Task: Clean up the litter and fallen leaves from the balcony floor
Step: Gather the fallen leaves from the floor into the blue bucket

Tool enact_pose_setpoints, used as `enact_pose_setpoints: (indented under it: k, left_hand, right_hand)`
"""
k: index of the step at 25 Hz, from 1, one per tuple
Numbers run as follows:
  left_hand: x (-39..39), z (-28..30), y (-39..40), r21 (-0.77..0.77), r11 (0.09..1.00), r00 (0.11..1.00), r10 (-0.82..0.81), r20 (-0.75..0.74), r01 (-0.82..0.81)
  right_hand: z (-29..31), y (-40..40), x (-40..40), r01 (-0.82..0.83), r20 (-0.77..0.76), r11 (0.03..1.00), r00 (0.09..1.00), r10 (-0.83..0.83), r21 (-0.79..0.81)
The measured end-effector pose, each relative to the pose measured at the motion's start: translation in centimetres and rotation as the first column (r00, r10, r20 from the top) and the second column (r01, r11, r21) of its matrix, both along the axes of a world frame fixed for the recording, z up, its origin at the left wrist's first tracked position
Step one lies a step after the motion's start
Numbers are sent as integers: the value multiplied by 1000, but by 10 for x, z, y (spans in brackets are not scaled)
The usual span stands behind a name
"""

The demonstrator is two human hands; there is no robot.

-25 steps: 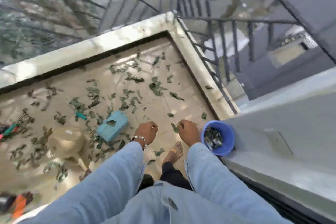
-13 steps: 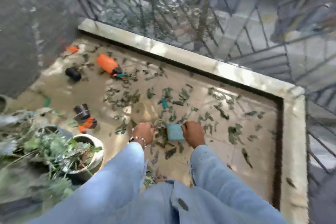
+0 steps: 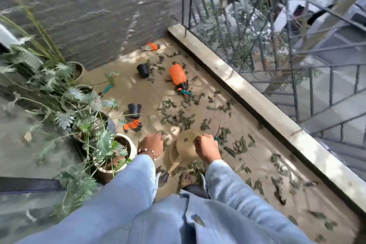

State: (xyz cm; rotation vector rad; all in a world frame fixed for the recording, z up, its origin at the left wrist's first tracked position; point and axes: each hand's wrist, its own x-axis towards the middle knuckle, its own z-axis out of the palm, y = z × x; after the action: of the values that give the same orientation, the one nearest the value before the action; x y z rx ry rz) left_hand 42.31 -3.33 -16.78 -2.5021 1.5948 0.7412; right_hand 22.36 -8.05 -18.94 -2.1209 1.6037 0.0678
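Orange plastic spray bottle (image 3: 177, 75) lying on its side; two small black plastic pots (image 3: 143, 70) (image 3: 134, 110); orange-and-black clawed glove (image 3: 132, 125); leafy potted plants (image 3: 99, 144) at grey brick wall (image 3: 89, 12); black metal railing (image 3: 287, 49).

Tan balcony floor (image 3: 138, 93), leaves (image 3: 176, 118) strewn along the ledge edge, orange sprayer (image 3: 177, 75) lying near the wall corner, two black pots (image 3: 143, 70) beside it.

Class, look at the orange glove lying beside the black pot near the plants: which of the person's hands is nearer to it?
Left. The left hand hangs just below and right of the orange glove; the right hand is farther right, beyond the tan hat.
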Motion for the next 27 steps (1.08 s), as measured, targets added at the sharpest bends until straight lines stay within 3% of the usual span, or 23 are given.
enact_pose_setpoints:
  k: [4, 11, 17, 20, 24, 26, 27]
  left_hand:
    - [31, 20, -57, -72, 989, 991, 134, 19, -133]
    - [86, 23, -141, -138, 964, 973, 231, 1, -229]
    - [168, -28, -248, -72, 971, 972, 224, -65, -228]
    - [234, -47, -312, 15, 975, 974, 222, -46, -221]
    - [312, -18, -391, 17, 977, 974, 214, -77, -213]
    - [339, -5, -431, 7, 980, 976, 200, -92, -200]
    - [345, 1, -451, 29, 984, 981, 175, -78, -173]
  right_hand:
    - [13, -76, 31, -109, 9, 993, 994, 110, -34]
    - [26, -188, 111, -159, 21, 985, 987, 161, -59]
    - [-6, -288, 187, -227, -65, 974, 972, 226, -12]
    - [-18, -349, 233, -167, -118, 986, 979, 169, 24]
    - [-18, -425, 298, -30, 125, 998, 991, 38, -60]
    - [-51, -479, 325, 156, 231, 987, 959, -162, 42]
    - [-94, -520, 332, 215, 186, 965, 953, -241, 147]
